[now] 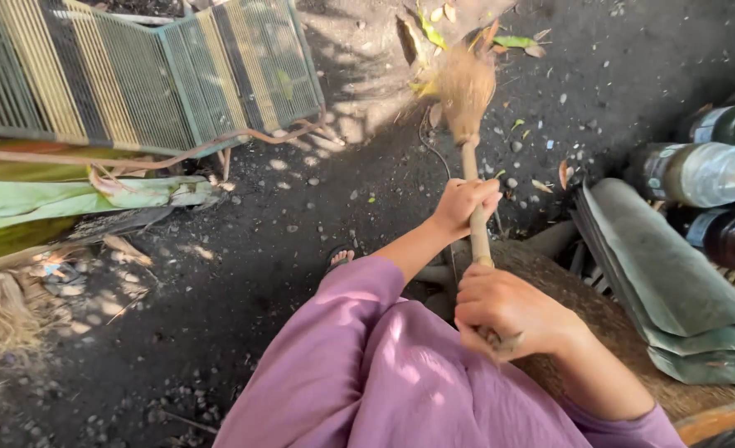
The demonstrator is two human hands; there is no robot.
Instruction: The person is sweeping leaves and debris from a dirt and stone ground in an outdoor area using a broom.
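Note:
I hold a short broom with a pale wooden handle (473, 170) and a tuft of straw bristles (465, 90). My left hand (463, 205) is wrapped around the handle partway down. My right hand (506, 310) grips the handle's near end, closer to my body. The bristles rest on dark dirt ground (243, 274) among fallen leaves (512, 40) and small stones. My purple sleeves and garment fill the lower middle, and the toes of one foot (342, 256) show below my left arm.
A green and tan slatted chair (160, 75) lies at the upper left, with a long green leaf stalk (77, 199) under it. Plastic bottles (699, 172) and stacked grey-green curved sheets (674, 290) sit on the right. Dry straw lies at the far left.

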